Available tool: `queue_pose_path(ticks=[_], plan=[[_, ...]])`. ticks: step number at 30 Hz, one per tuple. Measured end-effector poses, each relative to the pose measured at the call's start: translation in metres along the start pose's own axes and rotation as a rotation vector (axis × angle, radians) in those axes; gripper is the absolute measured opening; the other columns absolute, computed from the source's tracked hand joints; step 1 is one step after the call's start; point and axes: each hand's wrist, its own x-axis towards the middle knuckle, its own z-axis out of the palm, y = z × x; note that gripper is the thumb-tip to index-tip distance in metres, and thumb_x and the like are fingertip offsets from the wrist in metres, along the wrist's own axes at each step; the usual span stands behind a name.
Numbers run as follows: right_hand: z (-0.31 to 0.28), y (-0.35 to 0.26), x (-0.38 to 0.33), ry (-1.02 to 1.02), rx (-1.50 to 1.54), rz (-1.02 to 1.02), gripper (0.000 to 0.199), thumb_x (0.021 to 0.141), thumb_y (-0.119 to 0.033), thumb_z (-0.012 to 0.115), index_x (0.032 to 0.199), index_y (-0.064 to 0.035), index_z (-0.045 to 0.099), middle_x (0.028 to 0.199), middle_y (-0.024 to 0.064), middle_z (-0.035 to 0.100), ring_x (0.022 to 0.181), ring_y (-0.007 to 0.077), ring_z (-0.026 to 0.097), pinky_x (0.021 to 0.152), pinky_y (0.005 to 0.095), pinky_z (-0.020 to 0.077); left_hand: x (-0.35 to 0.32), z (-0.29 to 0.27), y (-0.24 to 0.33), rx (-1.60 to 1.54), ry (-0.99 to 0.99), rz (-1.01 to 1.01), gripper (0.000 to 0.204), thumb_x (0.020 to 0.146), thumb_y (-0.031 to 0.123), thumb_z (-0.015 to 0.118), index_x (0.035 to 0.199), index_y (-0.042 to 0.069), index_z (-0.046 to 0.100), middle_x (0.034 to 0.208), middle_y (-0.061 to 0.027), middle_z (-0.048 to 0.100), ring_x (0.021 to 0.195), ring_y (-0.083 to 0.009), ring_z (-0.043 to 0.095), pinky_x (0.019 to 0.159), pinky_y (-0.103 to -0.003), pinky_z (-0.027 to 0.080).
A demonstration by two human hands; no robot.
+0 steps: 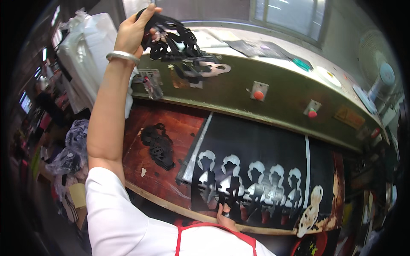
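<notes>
My left hand (133,30) is raised high at the top left, gripping a bunch of black die-cut pieces (171,38) above the green machine head (265,106). A silver bangle sits on that wrist. My right hand (224,215) shows only partly at the bottom centre, its fingers pressing on the near edge of a black sheet (256,145) with a row of punched-out shapes (250,181). The sheet lies on the reddish cutting board (158,123). A small stack of black cut pieces (158,147) rests on the board to the left of the sheet.
Two red buttons (259,94) (312,113) sit on the green press head. A metal cutting die (311,211) lies at the sheet's right end. Plastic bags (70,149) pile at the left, a fan (380,81) stands at the right, and a window (282,13) is behind.
</notes>
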Motion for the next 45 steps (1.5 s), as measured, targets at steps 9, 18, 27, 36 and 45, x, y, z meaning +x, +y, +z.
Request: queue_pose_path(ticks=[9,18,27,36,45], plan=[[-0.037,-0.019,0.020,-0.110,0.326,0.057,0.023,0.093,-0.024,0.058,0.088,-0.0023,0.066,0.072,0.0179,0.065,0.067,0.0351,0.064,0.061,0.0417,0.0482,-0.025,-0.062,0.032,0.270,0.069,-0.198,0.045,0.090,0.043,0.068,0.107,0.001,0.067,0.074,0.0036,0.057,0.055,-0.0014,0.048,0.050,-0.016,0.041],[-0.086,-0.025,0.026,-0.726,1.252,0.448,0.031,0.088,-0.030,0.067,0.099,-0.0005,0.065,0.090,0.0131,0.068,0.086,0.0255,0.065,0.078,0.0367,0.0501,-0.102,-0.156,-0.029,0.290,0.118,-0.366,0.025,0.092,0.023,0.067,0.103,0.000,0.069,0.073,0.0039,0.057,0.057,-0.0036,0.047,0.052,-0.019,0.041],[-0.127,0.053,-0.040,-0.200,1.767,1.288,0.054,0.082,-0.045,0.070,0.115,-0.0032,0.063,0.112,0.0154,0.065,0.112,0.0289,0.060,0.098,0.0444,0.0449,-0.128,-0.228,-0.120,0.420,0.352,-0.320,0.025,0.087,0.019,0.073,0.105,0.002,0.070,0.077,0.0019,0.062,0.060,-0.0045,0.053,0.056,-0.020,0.046],[-0.154,0.121,-0.047,0.612,1.581,1.183,0.047,0.085,-0.038,0.066,0.112,0.0002,0.061,0.106,0.0135,0.065,0.101,0.0273,0.063,0.095,0.0378,0.0499,-0.227,-0.167,-0.179,0.986,-0.042,0.215,0.018,0.078,-0.002,0.067,0.095,0.004,0.067,0.093,-0.0115,0.067,0.086,-0.0268,0.067,0.074,-0.033,0.055],[-0.179,0.160,-0.034,0.523,1.409,1.128,0.040,0.095,-0.033,0.053,0.119,-0.0036,0.063,0.113,0.0123,0.069,0.100,0.0241,0.065,0.087,0.0372,0.0527,-0.362,-0.116,-0.204,1.128,-0.596,0.126,0.042,0.073,0.031,0.075,0.109,0.011,0.065,0.107,-0.0087,0.057,0.107,-0.0279,0.052,0.095,-0.046,0.038]])
